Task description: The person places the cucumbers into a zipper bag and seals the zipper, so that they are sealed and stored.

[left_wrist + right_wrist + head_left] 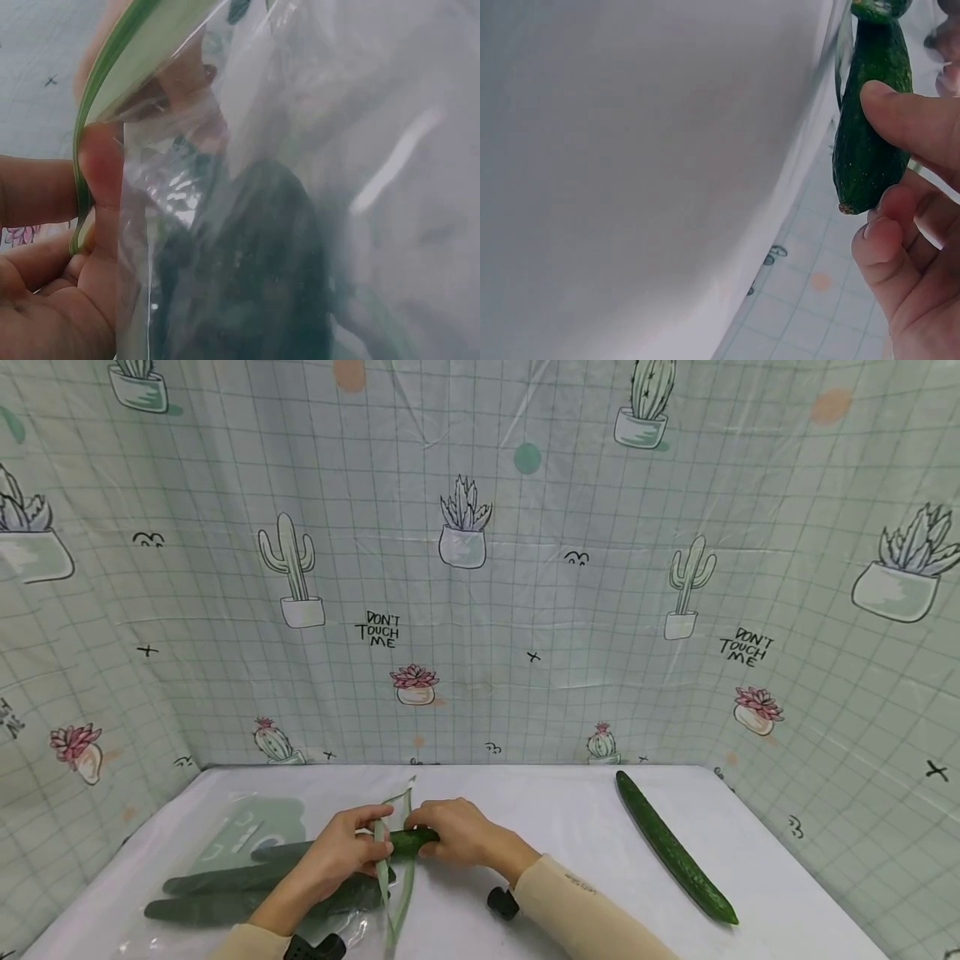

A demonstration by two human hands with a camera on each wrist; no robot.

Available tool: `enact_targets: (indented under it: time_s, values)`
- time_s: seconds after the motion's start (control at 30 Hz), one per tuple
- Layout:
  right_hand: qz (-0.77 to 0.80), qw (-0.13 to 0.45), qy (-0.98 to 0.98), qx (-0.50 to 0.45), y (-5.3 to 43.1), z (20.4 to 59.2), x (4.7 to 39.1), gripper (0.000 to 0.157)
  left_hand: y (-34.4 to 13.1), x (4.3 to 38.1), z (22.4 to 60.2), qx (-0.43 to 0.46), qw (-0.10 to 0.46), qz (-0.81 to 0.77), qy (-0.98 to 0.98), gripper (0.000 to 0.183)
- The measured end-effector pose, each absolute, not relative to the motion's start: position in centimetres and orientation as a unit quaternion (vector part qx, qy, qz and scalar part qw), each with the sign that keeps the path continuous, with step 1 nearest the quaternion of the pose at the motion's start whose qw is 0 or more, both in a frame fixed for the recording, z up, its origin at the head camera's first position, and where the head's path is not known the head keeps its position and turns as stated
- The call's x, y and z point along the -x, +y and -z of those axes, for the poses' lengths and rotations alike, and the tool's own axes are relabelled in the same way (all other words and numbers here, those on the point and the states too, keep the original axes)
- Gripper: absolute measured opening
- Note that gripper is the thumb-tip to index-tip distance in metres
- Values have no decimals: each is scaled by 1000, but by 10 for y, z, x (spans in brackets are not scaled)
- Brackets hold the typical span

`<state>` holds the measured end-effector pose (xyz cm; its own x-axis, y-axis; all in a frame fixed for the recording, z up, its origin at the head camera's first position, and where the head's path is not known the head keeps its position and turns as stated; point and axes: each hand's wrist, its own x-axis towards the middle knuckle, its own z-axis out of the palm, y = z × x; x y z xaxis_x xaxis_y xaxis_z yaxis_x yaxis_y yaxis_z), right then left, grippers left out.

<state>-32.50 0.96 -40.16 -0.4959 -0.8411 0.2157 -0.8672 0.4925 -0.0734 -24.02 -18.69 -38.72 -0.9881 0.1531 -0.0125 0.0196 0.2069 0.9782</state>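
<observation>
A clear plastic bag point(277, 818) with a green-edged mouth point(407, 893) lies on the left of the table, several dark green cucumbers point(225, 881) inside it. My left hand point(341, 847) pinches the bag's green rim between thumb and fingers, as the left wrist view also shows. At the mouth, my right hand point(461, 833) grips the end of a cucumber point(870, 157), thumb on one side and fingers on the other. The rest of that cucumber reaches into the bag, partly hidden by the left hand. Another cucumber end point(881, 9) shows beside it in the right wrist view.
A single cucumber point(675, 847) lies slantwise on the right side of the white table point(570, 827). Behind and at both sides hangs a gridded sheet point(525, 593) printed with cacti. Dark wrist devices point(502, 903) sit by the sleeves.
</observation>
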Motion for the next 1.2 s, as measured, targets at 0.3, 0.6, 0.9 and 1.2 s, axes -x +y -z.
enact_targets:
  time_s: [0.3,0.6,0.9,1.2]
  values:
    - [-127,12,-872,-472,2,402,326,30,-187,240,387,-56,52,-626,776,60]
    - [-140,-37,-868,-474,8,403,332,28,-188,239,382,-52,54,-624,777,59]
    - [-157,11,-849,-504,-3,399,326,24,-190,239,380,-61,50,-627,775,60]
    - [-198,-21,-848,-492,-20,404,329,23,-190,238,379,-49,41,-627,776,57]
